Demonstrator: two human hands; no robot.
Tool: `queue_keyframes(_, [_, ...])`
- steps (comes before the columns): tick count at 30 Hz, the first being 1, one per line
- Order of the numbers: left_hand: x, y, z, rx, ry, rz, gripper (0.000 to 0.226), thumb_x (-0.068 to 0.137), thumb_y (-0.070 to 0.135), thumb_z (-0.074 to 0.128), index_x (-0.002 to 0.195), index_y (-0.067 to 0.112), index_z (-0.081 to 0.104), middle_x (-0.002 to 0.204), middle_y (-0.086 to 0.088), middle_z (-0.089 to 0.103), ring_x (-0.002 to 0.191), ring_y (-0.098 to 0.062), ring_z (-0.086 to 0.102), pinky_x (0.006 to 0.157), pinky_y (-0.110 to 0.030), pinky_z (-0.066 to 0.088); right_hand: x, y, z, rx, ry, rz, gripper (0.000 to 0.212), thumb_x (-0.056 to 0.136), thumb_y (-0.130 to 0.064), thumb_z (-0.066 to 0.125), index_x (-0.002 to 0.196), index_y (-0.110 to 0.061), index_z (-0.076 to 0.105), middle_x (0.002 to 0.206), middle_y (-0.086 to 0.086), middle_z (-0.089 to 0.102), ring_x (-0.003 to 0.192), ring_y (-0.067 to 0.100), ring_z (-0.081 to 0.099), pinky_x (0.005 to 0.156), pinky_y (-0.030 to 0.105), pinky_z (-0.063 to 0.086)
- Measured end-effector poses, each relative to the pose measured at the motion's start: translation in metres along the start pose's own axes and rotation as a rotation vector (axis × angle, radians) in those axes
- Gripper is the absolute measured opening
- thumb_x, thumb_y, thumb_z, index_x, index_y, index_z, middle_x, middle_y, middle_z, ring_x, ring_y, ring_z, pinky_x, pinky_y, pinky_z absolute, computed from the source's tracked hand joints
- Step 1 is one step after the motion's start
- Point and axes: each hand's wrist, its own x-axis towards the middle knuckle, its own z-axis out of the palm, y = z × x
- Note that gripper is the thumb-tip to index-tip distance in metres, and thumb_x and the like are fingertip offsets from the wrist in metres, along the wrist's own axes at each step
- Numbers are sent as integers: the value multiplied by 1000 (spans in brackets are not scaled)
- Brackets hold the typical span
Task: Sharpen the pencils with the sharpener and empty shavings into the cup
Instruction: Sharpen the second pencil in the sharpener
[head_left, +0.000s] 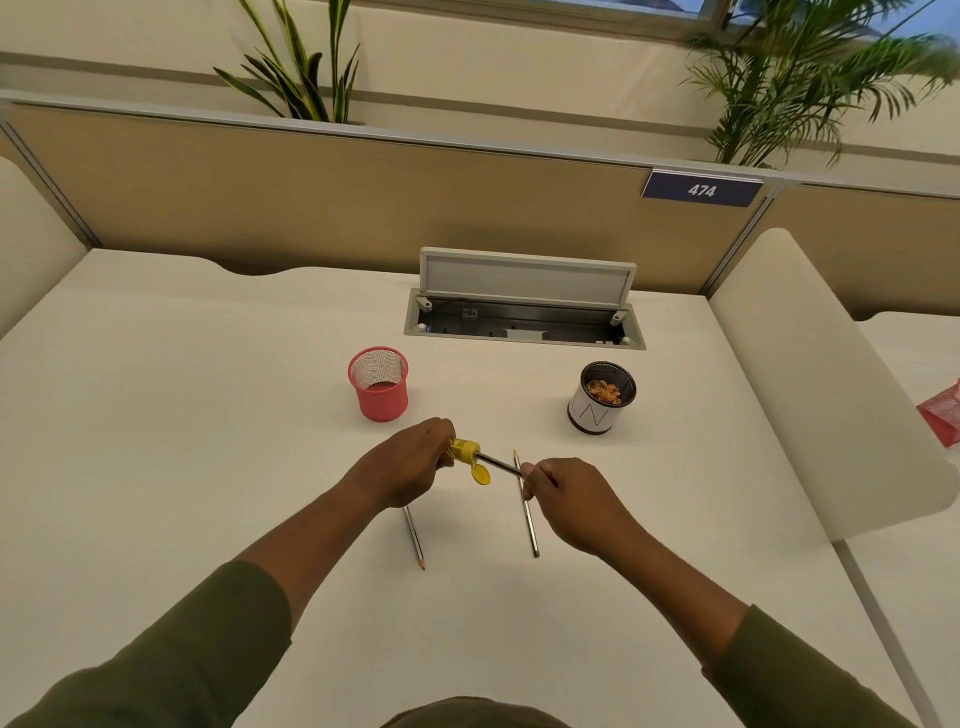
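My left hand (410, 462) grips a yellow sharpener (464, 451) whose round lid (481, 474) hangs open below it. My right hand (569, 499) holds a grey pencil (498, 465), and the pencil's tip is inside the sharpener. Two more pencils lie on the white desk: one (529, 519) beside my right hand, partly under it, and one (414, 540) below my left wrist. A black mesh cup (602, 400) with a white label holds orange shavings, far right of my hands.
An empty pink mesh cup (379, 387) stands just beyond my left hand. An open cable tray (524, 317) with its lid raised sits at the back of the desk. A white divider (810, 395) bounds the right side, a tan partition (311, 192) the back.
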Motion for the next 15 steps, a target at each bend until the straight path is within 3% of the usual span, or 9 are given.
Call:
queue_keyframes(3, [-1,-3,2,-38,11,-32,11,94,7,44,92,18,44,89,4,54,83,-14,59,71,-34,51,-4,7,2,-73,76,-54,39,101,-36,40,73,-21,63,54,-7,51,55,4,49,52,19,31])
queue_keyframes(9, [-4,-7,8,-169,50,-108,15,92,2,43,87,16,46,82,4,54,75,-2,56,70,-31,50,-11,26,9,139,108,-43,37,101,-35,43,74,-22,65,49,-9,42,49,3,41,51,19,29])
queue_keyframes(13, [-7,-7,11,-193,99,-123,17,92,5,50,83,17,44,73,12,47,65,1,49,57,-18,33,-19,34,17,246,123,-22,28,99,-30,47,78,-23,64,49,-14,44,49,4,38,50,17,29])
queue_keyframes(15, [-9,-8,12,-210,118,-117,16,91,6,52,82,17,44,72,11,47,65,-5,46,56,-20,31,-23,35,20,306,125,-20,23,98,-25,49,82,-21,64,51,-14,44,48,3,38,49,14,32])
